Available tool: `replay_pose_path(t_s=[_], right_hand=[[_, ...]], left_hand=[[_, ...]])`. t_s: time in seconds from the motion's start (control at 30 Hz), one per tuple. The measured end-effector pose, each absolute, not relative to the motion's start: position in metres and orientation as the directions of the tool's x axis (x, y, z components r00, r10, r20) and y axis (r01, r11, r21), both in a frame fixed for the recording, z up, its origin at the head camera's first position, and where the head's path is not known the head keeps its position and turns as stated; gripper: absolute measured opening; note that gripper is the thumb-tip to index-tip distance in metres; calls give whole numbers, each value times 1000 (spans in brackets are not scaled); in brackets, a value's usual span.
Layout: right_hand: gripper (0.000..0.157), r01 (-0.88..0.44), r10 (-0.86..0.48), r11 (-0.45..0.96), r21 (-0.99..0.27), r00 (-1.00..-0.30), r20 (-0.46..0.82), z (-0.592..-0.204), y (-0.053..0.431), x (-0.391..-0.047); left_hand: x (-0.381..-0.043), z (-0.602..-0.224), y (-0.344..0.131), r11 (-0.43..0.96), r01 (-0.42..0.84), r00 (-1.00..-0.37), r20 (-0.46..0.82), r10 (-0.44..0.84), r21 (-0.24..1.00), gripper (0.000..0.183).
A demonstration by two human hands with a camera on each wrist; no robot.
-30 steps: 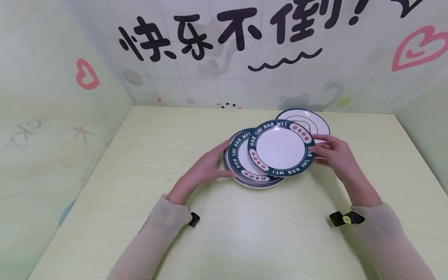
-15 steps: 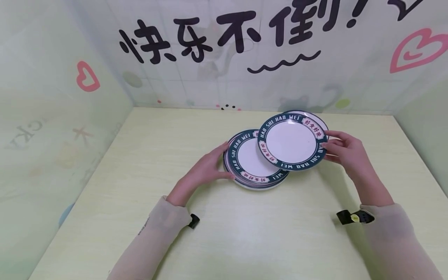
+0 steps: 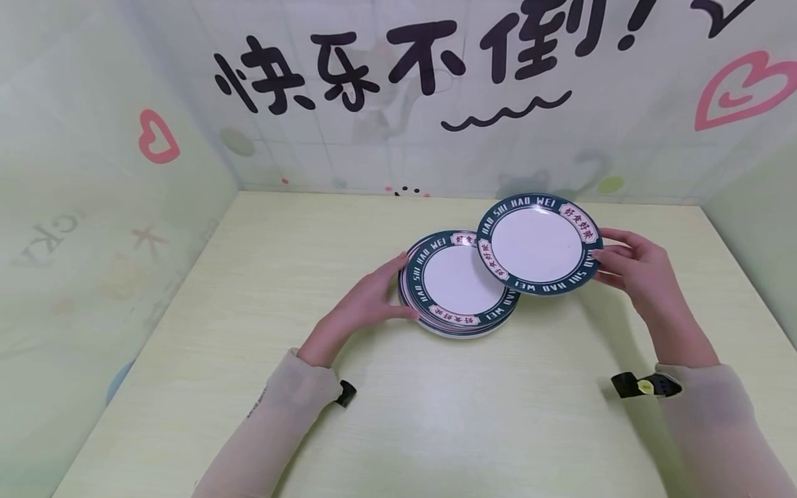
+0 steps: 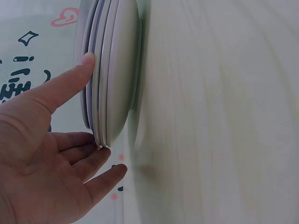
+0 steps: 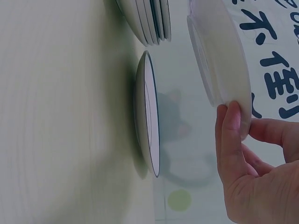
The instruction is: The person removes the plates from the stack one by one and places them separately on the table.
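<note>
Right hand (image 3: 635, 273) pinching green-rimmed plate (image 3: 539, 243) by its right edge, aloft above single plate (image 5: 147, 126). Left hand (image 3: 367, 297), fingers relaxed and straight, steadying plate stack (image 3: 457, 285) on table (image 3: 436, 415).

I see a plate (image 3: 539, 243) with a white centre and a dark green rim carrying white letters and red-and-white labels; the stack of plates (image 3: 457, 287) shows the same pattern. The table (image 3: 436, 415) is pale yellow with faint grain. The wall (image 3: 398, 138) bears black characters and pink hearts.
</note>
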State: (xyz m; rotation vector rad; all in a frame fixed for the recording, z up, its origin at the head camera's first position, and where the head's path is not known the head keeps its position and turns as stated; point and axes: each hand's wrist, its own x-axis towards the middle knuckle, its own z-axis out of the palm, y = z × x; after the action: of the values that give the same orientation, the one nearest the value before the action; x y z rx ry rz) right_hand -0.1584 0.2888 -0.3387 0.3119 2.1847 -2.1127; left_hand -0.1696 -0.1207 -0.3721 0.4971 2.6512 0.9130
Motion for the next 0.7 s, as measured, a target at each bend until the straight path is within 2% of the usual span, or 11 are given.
replay_pose_path(t_s=[0.4,0.7], right_hand=[[42,212,126,-62,-975,-968,-218,-336,300,-155],[43,215,164,-72,-974,-961,-224,-337,309,-154]], left_hand=[[-168,-371,-121,737,212,-897,-171,407,642,111],[-169,-373,-122,735,213,-897,-170,408,643,110]])
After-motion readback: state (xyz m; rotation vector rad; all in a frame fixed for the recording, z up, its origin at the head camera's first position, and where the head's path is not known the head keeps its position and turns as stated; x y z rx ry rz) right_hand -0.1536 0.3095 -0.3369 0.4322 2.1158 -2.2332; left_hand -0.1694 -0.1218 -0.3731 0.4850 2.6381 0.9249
